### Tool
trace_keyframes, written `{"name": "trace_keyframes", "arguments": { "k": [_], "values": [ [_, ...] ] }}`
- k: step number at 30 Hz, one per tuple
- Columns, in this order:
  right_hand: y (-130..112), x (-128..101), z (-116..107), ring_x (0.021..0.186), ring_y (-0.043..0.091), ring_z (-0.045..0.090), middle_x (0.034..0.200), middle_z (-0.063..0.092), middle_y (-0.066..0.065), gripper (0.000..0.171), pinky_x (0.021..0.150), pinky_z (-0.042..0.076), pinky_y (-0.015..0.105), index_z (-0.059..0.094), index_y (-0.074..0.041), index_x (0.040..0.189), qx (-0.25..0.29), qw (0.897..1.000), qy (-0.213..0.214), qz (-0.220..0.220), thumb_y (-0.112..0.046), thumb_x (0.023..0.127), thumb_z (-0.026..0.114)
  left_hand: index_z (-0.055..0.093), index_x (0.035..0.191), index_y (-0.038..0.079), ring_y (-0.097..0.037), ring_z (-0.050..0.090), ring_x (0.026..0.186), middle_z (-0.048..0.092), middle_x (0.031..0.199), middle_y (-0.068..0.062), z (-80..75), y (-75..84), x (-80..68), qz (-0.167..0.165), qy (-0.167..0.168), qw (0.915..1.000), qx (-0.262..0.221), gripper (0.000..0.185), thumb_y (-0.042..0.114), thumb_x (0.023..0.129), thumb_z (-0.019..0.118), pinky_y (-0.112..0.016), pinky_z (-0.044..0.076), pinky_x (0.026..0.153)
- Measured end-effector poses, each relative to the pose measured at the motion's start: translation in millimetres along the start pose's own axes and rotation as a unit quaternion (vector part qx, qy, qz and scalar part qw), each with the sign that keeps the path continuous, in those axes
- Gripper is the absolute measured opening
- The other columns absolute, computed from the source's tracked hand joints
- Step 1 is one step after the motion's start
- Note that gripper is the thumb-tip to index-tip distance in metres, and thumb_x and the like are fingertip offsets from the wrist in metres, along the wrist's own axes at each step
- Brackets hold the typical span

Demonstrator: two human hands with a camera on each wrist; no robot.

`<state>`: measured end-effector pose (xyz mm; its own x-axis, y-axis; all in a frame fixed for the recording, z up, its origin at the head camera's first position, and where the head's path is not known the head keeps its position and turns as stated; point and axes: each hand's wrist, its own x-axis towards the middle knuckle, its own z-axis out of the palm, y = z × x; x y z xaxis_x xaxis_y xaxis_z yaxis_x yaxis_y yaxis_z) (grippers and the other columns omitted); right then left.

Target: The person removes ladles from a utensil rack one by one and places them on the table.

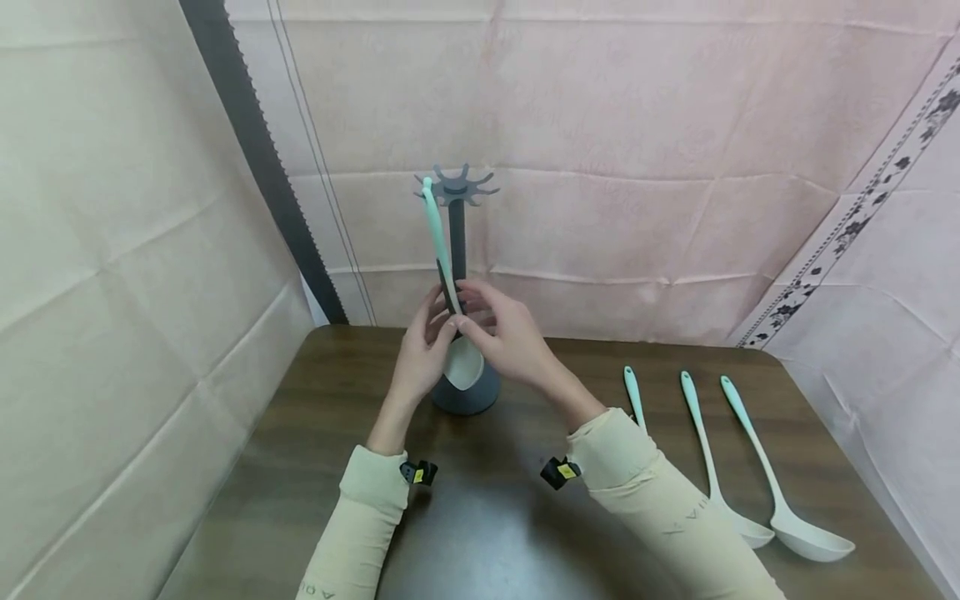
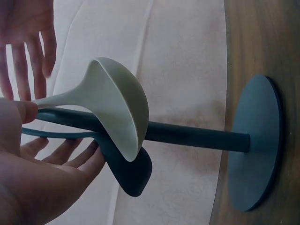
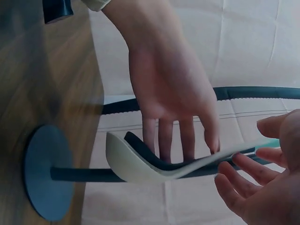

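A utensil stand (image 1: 465,397) has a round base, a thin post and a ring of curved hooks on top. A ladle (image 1: 463,364), pale in the bowl with a mint handle, stands upright against it, handle tip at the hooks. Behind it in the left wrist view is a dark blue-green utensil (image 2: 131,173) with a scooped head. My left hand (image 1: 422,357) holds the ladle's neck, thumb in front and fingers behind the dark utensil. Close to the handle on the other side, my right hand (image 1: 513,333) has its fingers loosely spread.
To the right on the wooden table (image 1: 480,517) lie more mint-handled ladles: one at the far right (image 1: 810,537), one beside it (image 1: 701,433), and another (image 1: 634,396) partly hidden by my right sleeve. Pale cloth (image 1: 637,167) hangs behind the table and at its sides.
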<state>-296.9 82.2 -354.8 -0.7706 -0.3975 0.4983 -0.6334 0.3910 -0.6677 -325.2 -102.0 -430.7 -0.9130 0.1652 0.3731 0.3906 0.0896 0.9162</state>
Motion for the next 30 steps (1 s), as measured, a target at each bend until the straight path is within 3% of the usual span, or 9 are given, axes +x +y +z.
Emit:
{"name": "trace_keyframes", "arguments": {
  "k": [8,15,19,23,27,30],
  "values": [
    [1,1,15,0.117,0.03,0.069,0.131,0.068,0.017,0.047,0.098,0.059,0.048,0.051,-0.007,0.151,0.014,0.999,0.018,0.024,-0.017,0.107,0.065,0.027,0.168,0.014,-0.039,0.043,0.149,0.039,0.165,-0.021,5.2,36.1,-14.2,-0.021,0.015,0.9997,0.0,0.063,0.02,0.112,0.055,-0.052,0.045,0.116],
    [-2,5,22,0.102,0.021,0.072,0.115,0.071,0.011,0.044,0.087,0.063,0.04,0.053,-0.006,0.148,-0.031,0.998,0.043,0.018,-0.012,0.106,0.065,0.032,0.166,0.015,-0.036,0.046,0.148,0.042,0.163,-0.02,11.0,44.0,-15.1,-0.048,0.042,0.9979,-0.009,0.06,0.014,0.111,0.056,-0.053,0.046,0.115],
    [-4,4,27,0.087,0.016,0.073,0.103,0.073,0.007,0.038,0.075,0.063,0.032,0.058,-0.002,0.141,-0.074,0.996,0.057,0.006,-0.01,0.105,0.065,0.034,0.165,0.021,-0.033,0.049,0.147,0.045,0.162,-0.015,10.9,26.7,-11.0,-0.039,0.044,0.9982,-0.011,0.06,0.011,0.109,0.055,-0.051,0.049,0.112],
    [-7,2,29,0.083,0.016,0.071,0.1,0.074,0.007,0.031,0.072,0.061,0.031,0.062,-0.002,0.136,-0.087,0.994,0.067,-0.013,-0.009,0.105,0.064,0.032,0.166,0.025,-0.029,0.049,0.146,0.044,0.162,-0.012,5.5,1.8,-3.5,-0.006,0.015,0.9997,-0.019,0.063,0.01,0.109,0.053,-0.046,0.053,0.109],
    [-10,0,27,0.086,0.016,0.07,0.1,0.073,0.005,0.029,0.075,0.061,0.033,0.06,-0.002,0.134,-0.075,0.996,0.049,-0.026,-0.008,0.106,0.063,0.023,0.169,0.023,-0.031,0.043,0.151,0.038,0.166,-0.013,-3.1,-0.9,-1.9,0.011,-0.036,0.9991,-0.019,0.067,0.008,0.11,0.052,-0.045,0.049,0.113],
    [-12,0,27,0.088,0.016,0.07,0.099,0.073,0.005,0.03,0.076,0.061,0.035,0.06,0.0,0.135,-0.058,0.997,0.036,-0.026,-0.008,0.106,0.063,0.021,0.17,0.022,-0.031,0.041,0.152,0.037,0.166,-0.013,-7.1,-2.8,-2.3,0.015,-0.053,0.9984,-0.011,0.07,0.007,0.11,0.053,-0.045,0.046,0.116]
  ]
}}
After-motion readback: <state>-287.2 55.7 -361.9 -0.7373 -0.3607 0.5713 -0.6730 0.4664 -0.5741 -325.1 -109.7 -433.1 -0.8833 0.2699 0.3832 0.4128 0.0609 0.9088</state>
